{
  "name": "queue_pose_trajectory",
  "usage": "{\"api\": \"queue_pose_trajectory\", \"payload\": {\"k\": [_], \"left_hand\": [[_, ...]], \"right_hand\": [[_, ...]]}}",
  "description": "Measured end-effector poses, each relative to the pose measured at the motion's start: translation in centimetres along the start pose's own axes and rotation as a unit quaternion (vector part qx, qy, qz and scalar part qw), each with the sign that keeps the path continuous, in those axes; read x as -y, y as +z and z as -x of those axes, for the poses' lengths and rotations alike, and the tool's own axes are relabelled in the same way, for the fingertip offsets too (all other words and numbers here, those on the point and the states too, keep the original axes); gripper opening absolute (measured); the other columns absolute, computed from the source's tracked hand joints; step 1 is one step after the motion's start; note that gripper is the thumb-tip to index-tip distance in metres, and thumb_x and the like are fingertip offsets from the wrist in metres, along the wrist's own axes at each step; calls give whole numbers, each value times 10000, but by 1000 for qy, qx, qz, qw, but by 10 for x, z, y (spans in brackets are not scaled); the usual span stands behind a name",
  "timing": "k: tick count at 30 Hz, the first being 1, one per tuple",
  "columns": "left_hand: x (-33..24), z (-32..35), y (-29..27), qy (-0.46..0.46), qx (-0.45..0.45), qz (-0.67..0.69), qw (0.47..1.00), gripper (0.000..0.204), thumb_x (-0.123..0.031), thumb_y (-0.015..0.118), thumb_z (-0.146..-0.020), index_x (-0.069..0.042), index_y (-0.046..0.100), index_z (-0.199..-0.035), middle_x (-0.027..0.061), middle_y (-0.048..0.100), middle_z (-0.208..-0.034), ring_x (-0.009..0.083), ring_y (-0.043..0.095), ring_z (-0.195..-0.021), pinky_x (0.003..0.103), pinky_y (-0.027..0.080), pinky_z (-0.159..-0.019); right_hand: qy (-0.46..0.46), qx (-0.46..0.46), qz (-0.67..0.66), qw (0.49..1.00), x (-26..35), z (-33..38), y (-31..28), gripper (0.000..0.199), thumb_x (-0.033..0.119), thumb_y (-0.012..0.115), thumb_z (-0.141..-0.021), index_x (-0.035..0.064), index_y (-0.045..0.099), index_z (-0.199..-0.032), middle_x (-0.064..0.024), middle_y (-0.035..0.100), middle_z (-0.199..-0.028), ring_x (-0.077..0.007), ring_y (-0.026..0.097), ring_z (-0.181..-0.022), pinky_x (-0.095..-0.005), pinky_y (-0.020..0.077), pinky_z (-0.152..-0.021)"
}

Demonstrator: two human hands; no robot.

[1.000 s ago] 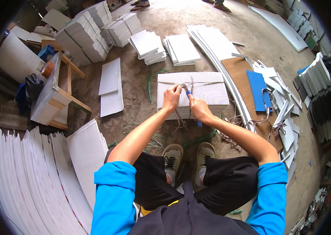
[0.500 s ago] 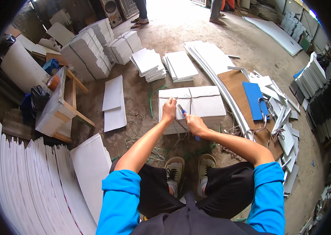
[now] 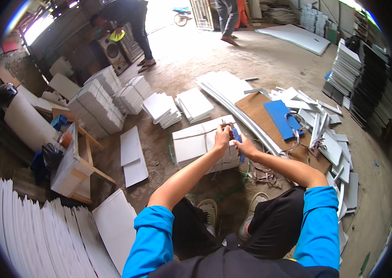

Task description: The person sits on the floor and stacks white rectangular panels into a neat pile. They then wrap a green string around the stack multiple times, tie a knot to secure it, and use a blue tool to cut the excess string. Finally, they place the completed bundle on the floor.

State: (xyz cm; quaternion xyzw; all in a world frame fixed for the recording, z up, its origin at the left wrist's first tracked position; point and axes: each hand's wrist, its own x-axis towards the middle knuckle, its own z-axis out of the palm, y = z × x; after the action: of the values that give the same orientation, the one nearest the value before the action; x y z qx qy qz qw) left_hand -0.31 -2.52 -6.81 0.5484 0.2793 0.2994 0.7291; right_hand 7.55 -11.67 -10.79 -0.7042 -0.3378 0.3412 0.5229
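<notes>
I see my left hand (image 3: 222, 137) closed, pinching the string (image 3: 195, 135) that runs over a bundle of white sheets (image 3: 201, 144) on the floor straight ahead of me. My right hand (image 3: 246, 148) sits just beside it, fingers curled around a small blue tool (image 3: 237, 141); I cannot tell what kind. Both hands hover over the near right part of the bundle, above my shoes (image 3: 208, 211).

The ground is a bare, dusty concrete floor (image 3: 191, 55). To the right lie a brown board (image 3: 261, 109) with a blue sheet (image 3: 280, 116) on it and a scatter of white offcuts (image 3: 330, 139). Far of the bundle sit more white stacks (image 3: 161, 107), and taller stacks (image 3: 95, 103) to the far left. A wooden stool (image 3: 73, 164) stands at left, and upright white panels (image 3: 29, 231) crowd the near left edge. Dark stacks (image 3: 372, 97) line the right wall.

Open floor remains far ahead, where two people stand (image 3: 131, 23) near the doorway.
</notes>
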Motion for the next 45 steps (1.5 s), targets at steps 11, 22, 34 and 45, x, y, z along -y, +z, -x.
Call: {"api": "queue_pose_trajectory", "payload": {"k": [11, 22, 34, 45], "left_hand": [[105, -12, 82, -35, 263, -489, 831, 539, -386, 564, -737, 69, 534, -1025, 250, 556, -1017, 331, 534, -987, 376, 424, -816], [164, 2, 78, -95, 338, -591, 726, 628, -380, 565, -734, -81, 364, -1248, 255, 409, -1171, 403, 372, -1117, 435, 309, -949], [224, -11, 46, 2, 274, -500, 822, 420, -241, 583, -775, -14, 456, -1104, 208, 483, -1071, 325, 490, -1000, 386, 395, -865], [13, -19, 22, 44, 334, -257, 906, 232, -110, 475, -864, -28, 501, -1079, 97, 568, -1014, 164, 545, -960, 294, 431, -821]], "right_hand": [[157, -56, 89, 982, -27, 57, -114, 372, 76, 491, -765, -47, 434, -1111, -121, 555, -733, -172, 586, -556, -311, 479, -453], [95, 42, 365, 925, -139, 55, -137, 238, 63, 567, -685, 13, 582, -917, -207, 574, -857, -334, 557, -844, -393, 429, -748], [-49, -62, 348, 934, -201, 33, -108, 295, -45, 508, -711, -46, 474, -1004, -252, 351, -1061, -428, 469, -945, -437, 418, -805], [-130, -48, 337, 931, -33, -13, -105, 335, 25, 492, -784, -4, 396, -1104, -221, 380, -1086, -416, 523, -875, -453, 435, -769]]}}
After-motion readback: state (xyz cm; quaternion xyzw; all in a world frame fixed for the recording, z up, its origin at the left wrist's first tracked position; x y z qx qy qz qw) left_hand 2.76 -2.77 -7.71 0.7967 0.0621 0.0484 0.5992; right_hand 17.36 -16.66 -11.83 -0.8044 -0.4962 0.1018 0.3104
